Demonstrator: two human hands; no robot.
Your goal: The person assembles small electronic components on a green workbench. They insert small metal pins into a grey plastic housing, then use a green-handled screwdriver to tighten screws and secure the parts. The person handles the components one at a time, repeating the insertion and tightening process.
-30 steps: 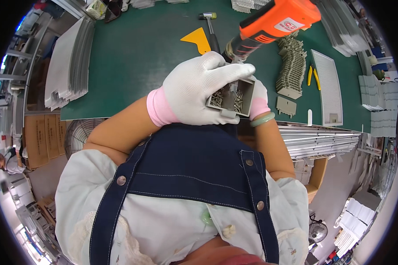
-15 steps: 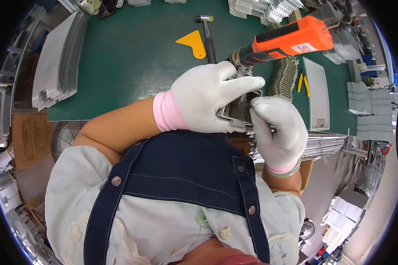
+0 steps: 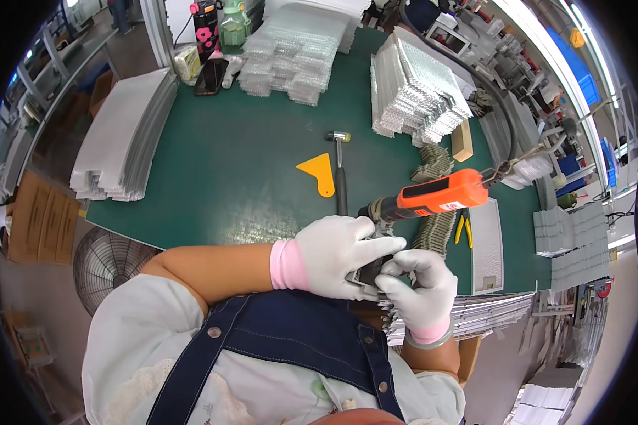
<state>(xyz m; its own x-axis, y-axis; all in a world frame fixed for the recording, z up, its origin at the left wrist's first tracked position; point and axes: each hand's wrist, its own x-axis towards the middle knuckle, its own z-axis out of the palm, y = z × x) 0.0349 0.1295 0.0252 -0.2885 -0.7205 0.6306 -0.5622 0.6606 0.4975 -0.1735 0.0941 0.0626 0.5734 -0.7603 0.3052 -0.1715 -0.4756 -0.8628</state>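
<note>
My left hand (image 3: 337, 256), in a white glove with a pink cuff, is closed around the grey metal channel (image 3: 367, 276) at the front of an orange-and-black power tool (image 3: 439, 195). Its index finger stretches across the top. The tool lies tilted toward me, its back end tied to a hanging cable. My right hand (image 3: 425, 287), gloved alike, has bent fingers with thumb and fingertips close together at the channel's right side. Whatever lies between those fingertips is hidden. Beyond my right hand runs a strip of nested, khaki metal clips (image 3: 436, 234).
On the green table (image 3: 227, 156) lie a mallet (image 3: 341, 177), a yellow scraper (image 3: 320, 173), yellow-handled pliers (image 3: 459, 230) and a framed mesh panel (image 3: 487, 248). Stacked mesh panels (image 3: 124, 134) stand left, more (image 3: 418, 88) at the back. A phone (image 3: 211, 76) lies far left.
The view has tilted up, so hands and tool appear lower and more of the table's back shows. My left hand keeps its hold; my right fingers have shifted slightly beside the metal channel.
</note>
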